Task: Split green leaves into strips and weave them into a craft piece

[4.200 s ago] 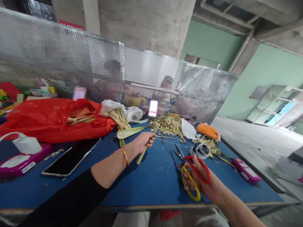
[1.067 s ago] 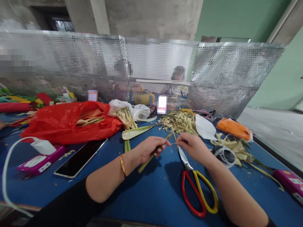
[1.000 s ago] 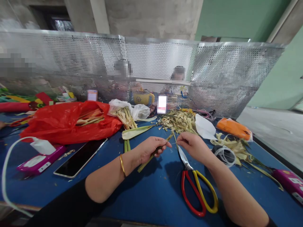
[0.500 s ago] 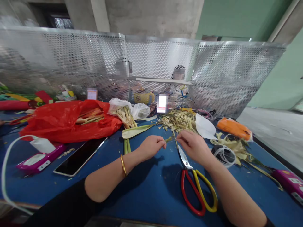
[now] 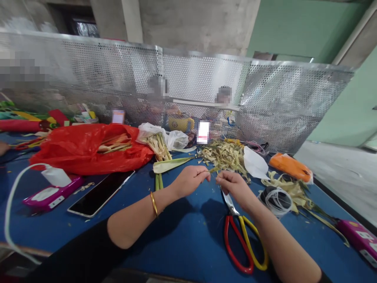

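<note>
My left hand (image 5: 191, 181), with a gold bangle at the wrist, is closed on a thin greenish strip of dried leaf (image 5: 213, 170) that pokes out past the fingertips. Just across from it, my right hand (image 5: 234, 186) has thumb and fingers pinched together; what lies in that pinch is too small to make out. Scissors (image 5: 233, 210) with one red and one yellow handle lie on the blue table (image 5: 182, 239), their blade tips partly hidden under my right hand. Beyond both hands spreads a heap of dry leaf scraps (image 5: 225, 155).
Left stand a red plastic bag (image 5: 70, 145) of dried strips, a phone (image 5: 101, 194) and a purple power strip (image 5: 54, 194). Right lie a coil of clear line (image 5: 278, 200), an orange packet (image 5: 290, 165) and pale husks (image 5: 294, 188). A perforated metal screen (image 5: 200, 74) closes the back.
My right hand has moved left and slightly down, closer to my left hand. The view has shifted a little. The scissors still lie on the table.
</note>
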Available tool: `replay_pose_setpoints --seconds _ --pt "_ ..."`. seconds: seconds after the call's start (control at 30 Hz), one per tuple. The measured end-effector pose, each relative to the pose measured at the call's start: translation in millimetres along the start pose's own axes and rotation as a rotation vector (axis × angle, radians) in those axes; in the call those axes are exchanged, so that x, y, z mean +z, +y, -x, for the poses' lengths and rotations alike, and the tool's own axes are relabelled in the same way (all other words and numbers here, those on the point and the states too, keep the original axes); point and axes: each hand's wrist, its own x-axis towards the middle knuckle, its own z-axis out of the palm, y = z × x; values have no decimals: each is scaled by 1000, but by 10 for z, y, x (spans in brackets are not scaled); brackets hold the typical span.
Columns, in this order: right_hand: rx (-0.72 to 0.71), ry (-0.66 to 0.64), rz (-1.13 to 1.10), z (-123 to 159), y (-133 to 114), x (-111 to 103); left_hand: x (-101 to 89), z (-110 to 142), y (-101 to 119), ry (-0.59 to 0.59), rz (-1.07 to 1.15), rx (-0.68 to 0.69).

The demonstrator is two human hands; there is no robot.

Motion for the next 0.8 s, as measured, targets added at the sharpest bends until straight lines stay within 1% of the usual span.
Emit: replay_pose_setpoints --seconds 0.1,0.13,0.17,0.23,0.3,0.37,0.47,0.53,0.6,0.63,0.7,0.73,0.77,0.8 --pt "-258 52 214 78 -117 106 48 -8 -72 89 -1 -78" --pt "-335 62 243 103 -160 133 62 -7 -91 108 -13 -88" --pt "-395 69 235 124 -196 155 75 -5 -106 120 -26 -87" --pt "-427 45 153 150 -240 184 91 -2 -118 121 -61 -78" --pt "-374 -7 79 158 -243 197 99 -3 -116 101 -107 -70" --pt "-322 -41 58 165 -226 199 106 -6 -110 91 -171 -66" --pt "-330 -65 80 182 -214 186 127 10 -108 86 -297 -41" --pt "-326 -102 86 184 -223 154 150 38 -106 42 -417 -2" --pt "-275 -121 51 166 -233 96 165 72 -93 -61 -528 70" --pt "-231 -116 2 148 -233 59 164 86 -80 -133 -547 119" --pt "-126 -82 -182 102 -218 -14 136 99 -39 -255 -475 223" --pt "-68 -62 -310 77 -200 -43 111 96 -14 -288 -394 266" --pt "-9 -42 -449 52 -178 -62 81 89 12 -288 -303 290" --pt "51 -23 -586 29 -151 -69 50 79 35 -263 -226 291"
